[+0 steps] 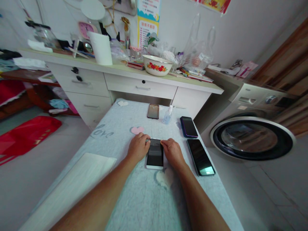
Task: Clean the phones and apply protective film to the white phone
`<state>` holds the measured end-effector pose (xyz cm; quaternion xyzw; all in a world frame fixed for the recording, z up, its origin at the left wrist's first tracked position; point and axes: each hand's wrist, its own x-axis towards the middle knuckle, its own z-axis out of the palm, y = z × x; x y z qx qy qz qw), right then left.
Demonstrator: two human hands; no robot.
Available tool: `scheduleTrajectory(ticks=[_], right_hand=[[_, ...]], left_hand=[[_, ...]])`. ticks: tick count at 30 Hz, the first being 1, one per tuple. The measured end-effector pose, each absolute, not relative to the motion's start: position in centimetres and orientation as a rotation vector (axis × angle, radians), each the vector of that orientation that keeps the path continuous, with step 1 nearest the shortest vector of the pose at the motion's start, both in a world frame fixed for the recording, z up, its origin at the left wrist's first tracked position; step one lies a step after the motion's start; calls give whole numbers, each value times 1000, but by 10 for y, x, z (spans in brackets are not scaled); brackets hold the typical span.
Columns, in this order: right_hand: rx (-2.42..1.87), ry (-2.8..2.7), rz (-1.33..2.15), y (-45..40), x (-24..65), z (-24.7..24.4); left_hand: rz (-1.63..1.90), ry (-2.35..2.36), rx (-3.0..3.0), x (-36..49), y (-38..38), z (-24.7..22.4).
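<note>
A white smartphone [155, 155] with a dark screen lies face up on the cloth-covered table. My left hand [139, 147] is closed at its upper left edge, fingertips pinched together there. At the upper right edge, my right hand [172, 151] is closed in the same way, thumb and finger on the phone's side. Whether something thin sits between the fingertips is too small to make out. To the right lie a large dark phone [201, 157] and a phone with a purple-blue edge [189, 127]. Beyond my hands are a small clear spray bottle [167, 115] and a brownish phone case [153, 111].
A white board-like strip [79, 183] lies on the table's left. Behind stands a desk [141, 86] with a flowered enamel bowl [157, 65] and a white paper roll [100, 48]. A washing machine [255, 109] is at the right, a red bag [29, 134] on the left floor.
</note>
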<state>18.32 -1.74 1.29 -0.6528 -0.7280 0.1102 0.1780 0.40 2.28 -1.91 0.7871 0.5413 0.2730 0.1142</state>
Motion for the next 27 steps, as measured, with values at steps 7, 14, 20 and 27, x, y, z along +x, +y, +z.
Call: scheduleTrajectory(ticks=[7,14,20,27], right_hand=[[-1825,-2043,319,-17,176,9],[-1826,-2029,318,-15,176,8],[-1916,-1972,228,-12,176,6],[-1943,-2057,205,-10,163,13]], left_hand=[[855,1560,2283,2,23,-21],[872,1606,2236,2,23,-21],[845,1569,2258,2,24,-20],[848,1553,2257,2,26,-23]])
